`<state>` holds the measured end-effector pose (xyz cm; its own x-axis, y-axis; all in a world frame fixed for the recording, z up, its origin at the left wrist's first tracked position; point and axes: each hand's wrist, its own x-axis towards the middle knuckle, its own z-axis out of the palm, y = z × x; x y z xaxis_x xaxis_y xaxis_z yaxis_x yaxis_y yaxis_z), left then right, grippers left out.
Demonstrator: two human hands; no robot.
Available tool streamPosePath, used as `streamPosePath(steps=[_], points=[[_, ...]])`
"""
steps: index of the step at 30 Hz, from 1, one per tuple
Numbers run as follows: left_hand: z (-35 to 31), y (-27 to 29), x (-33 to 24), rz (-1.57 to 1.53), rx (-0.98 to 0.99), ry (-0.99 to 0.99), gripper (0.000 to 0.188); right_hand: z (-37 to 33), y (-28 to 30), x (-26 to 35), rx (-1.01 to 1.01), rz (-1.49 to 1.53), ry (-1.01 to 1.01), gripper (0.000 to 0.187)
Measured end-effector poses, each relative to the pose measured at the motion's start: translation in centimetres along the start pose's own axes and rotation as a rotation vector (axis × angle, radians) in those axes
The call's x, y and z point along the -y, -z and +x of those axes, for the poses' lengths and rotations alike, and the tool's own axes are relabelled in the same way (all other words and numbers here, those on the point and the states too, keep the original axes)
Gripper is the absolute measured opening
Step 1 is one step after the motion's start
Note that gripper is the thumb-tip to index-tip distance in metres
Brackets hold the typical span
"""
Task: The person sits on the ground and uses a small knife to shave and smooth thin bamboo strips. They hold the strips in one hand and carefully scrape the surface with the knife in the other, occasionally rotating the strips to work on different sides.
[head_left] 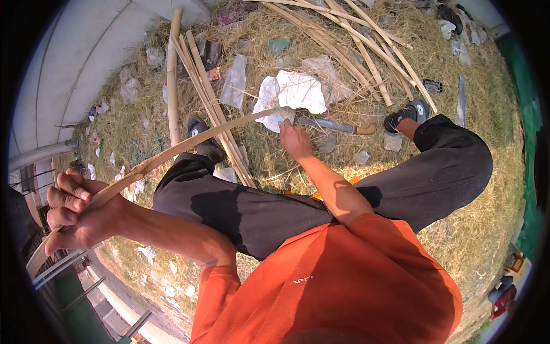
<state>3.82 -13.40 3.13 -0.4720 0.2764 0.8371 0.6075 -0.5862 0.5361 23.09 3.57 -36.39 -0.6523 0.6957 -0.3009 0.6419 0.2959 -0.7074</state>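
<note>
My left hand (86, 212) is closed round the near end of a long, pale bamboo strip (189, 139), held up at the left. The strip slants across to the far middle, bending slightly. Close to its far end, my right hand (294, 141) is closed on a small light-blue object (279, 118), its kind mostly hidden by the fingers. Just beyond lies a white broken slab (301, 92) on the dry grass. Right of that hand, a large knife (335, 125) with a wooden handle lies on the ground.
Split bamboo strips (220, 123) lie beside my left foot, next to a bamboo pole (173, 80). More strips (366, 43) spread at the far right. A long metal blade (461, 103) rests beyond my right shoe (408, 114). A pale wall (74, 74) stands at the left.
</note>
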Motion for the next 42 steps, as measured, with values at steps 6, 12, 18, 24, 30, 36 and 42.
streamPosePath(steps=[6, 12, 18, 24, 30, 36, 42], points=[[-0.6, 0.8, -0.5, 0.030, -0.060, 0.015, 0.072, -0.4, 0.2, 0.3, 0.051, -0.066, -0.017, 0.039], [-0.5, -0.9, 0.3, 0.098, -0.164, 0.029, 0.073, 1.0, -1.4, -1.3, -0.057, -0.106, 0.040, 0.038], [-0.4, -1.8, 0.2, 0.038, -0.188, -0.024, 0.071, 1.5, -2.1, -2.6, -0.060, -0.124, 0.019, 0.040], [-1.9, -1.2, -0.5, 0.036, -0.166, -0.037, 0.069, 0.8, -1.0, 0.7, -0.027, -0.009, -0.052, 0.040], [-2.2, -1.5, -0.9, 0.093, -0.156, -0.057, 0.070, 0.4, -2.3, -2.7, 0.000, -0.157, -0.010, 0.039], [-1.7, -1.4, -0.6, -0.003, -0.077, -0.080, 0.070, 2.3, -3.5, -6.1, -0.012, -0.272, -0.028, 0.041], [-1.9, -1.2, -0.8, -0.034, -0.115, -0.035, 0.070, 3.1, -1.6, -6.2, 0.218, 0.032, -0.236, 0.049]])
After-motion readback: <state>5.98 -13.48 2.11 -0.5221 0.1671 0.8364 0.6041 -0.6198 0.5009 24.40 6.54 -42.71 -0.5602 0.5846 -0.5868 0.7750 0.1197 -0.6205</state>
